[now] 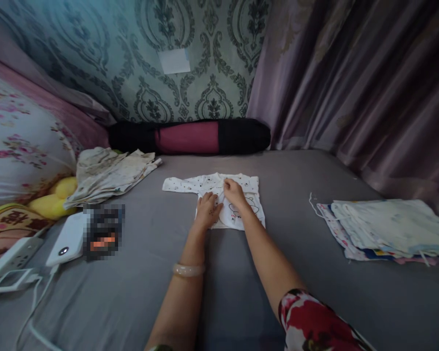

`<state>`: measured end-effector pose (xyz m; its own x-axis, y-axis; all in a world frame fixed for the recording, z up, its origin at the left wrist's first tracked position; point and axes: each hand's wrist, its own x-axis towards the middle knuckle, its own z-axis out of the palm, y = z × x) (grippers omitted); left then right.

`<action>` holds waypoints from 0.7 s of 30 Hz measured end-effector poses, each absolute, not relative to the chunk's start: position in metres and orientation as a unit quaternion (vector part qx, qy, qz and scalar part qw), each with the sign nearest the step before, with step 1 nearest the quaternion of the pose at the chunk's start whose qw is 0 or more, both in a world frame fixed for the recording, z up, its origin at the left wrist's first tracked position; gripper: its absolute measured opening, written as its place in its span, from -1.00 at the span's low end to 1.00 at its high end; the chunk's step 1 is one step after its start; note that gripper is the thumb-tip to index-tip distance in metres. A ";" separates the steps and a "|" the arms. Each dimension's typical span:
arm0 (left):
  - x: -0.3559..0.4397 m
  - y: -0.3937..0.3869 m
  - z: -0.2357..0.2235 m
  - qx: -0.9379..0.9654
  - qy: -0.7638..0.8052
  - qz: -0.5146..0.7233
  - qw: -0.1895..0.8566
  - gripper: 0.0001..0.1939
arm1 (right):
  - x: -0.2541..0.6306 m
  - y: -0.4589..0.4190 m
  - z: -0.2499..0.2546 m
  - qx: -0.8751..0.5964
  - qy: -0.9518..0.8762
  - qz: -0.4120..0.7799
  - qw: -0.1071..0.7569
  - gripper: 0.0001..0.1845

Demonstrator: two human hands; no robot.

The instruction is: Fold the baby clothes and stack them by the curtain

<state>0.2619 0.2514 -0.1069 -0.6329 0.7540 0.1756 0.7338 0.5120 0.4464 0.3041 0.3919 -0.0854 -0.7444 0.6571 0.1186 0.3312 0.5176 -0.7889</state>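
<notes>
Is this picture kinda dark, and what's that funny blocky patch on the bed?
Head view: dim light, bluish on the patterned wall at upper left, and dark folds in the curtain at right; head view: coarse squares hide something beside the white device, so I can't tell what; head view: print on the white shirt looks fairly sharp.

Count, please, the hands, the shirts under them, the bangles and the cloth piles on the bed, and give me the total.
Hands: 2 (left hand, right hand)
Shirt: 1
Bangle: 1
Cloth piles: 2 (left pile, right pile)
Total: 6
</notes>
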 end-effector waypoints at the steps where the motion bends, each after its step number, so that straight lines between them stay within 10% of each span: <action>1: 0.262 0.251 -0.107 0.427 0.871 0.244 0.023 -0.64 | 0.306 0.388 -0.085 -0.279 -0.873 0.353 0.191 -0.61; 21: 0.270 0.255 -0.095 0.422 0.865 0.266 0.050 -0.63 | 0.301 0.383 -0.094 -0.243 -0.955 0.164 0.045 -0.33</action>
<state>0.2699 0.2553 -0.0955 -0.6392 0.7567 0.1372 0.7031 0.5027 0.5029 0.3014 0.3826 -0.0937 -0.8780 0.4785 0.0061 0.4490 0.8282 -0.3355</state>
